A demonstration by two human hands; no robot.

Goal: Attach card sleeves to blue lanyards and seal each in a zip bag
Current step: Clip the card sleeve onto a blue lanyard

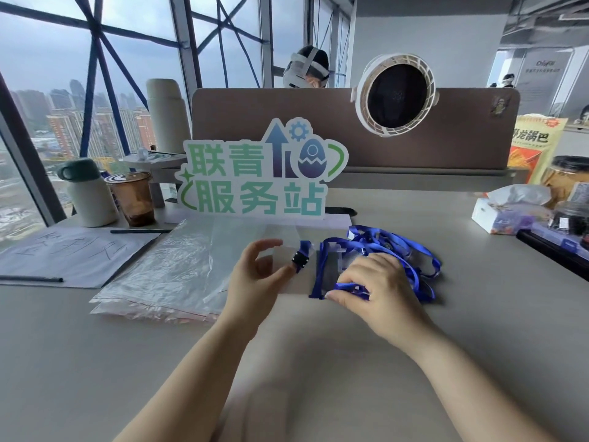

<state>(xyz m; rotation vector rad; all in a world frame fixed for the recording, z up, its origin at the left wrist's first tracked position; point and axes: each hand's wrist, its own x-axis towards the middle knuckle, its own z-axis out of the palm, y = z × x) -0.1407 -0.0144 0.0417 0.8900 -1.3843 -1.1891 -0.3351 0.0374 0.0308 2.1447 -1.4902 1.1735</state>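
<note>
Our left hand [258, 275] pinches a clear plastic card sleeve [285, 250]; our right hand [374, 282] curls its fingers round tangled blue lanyards [414, 250]. The flat clear zip bags [159, 275] seem unfilled; sealing remains.

Left hand [256, 277] pinches clear card sleeve [278, 255] — right hand [376, 283] grips blue lanyards [319, 272] on desk [494, 314].

- A clear card sleeve [287, 250] is standing tilted between the left hand's [255, 275] thumb and fingers, with a black lanyard clip [301, 262] at the thumb tip.
- Blue lanyards [401, 250] are lying tangled under and beyond the right hand [373, 282].
- A blue-edged sleeve [330, 269] is lying flat by the right fingertips.
- Clear zip bags [159, 275] are lying stacked left of the left hand.
</note>
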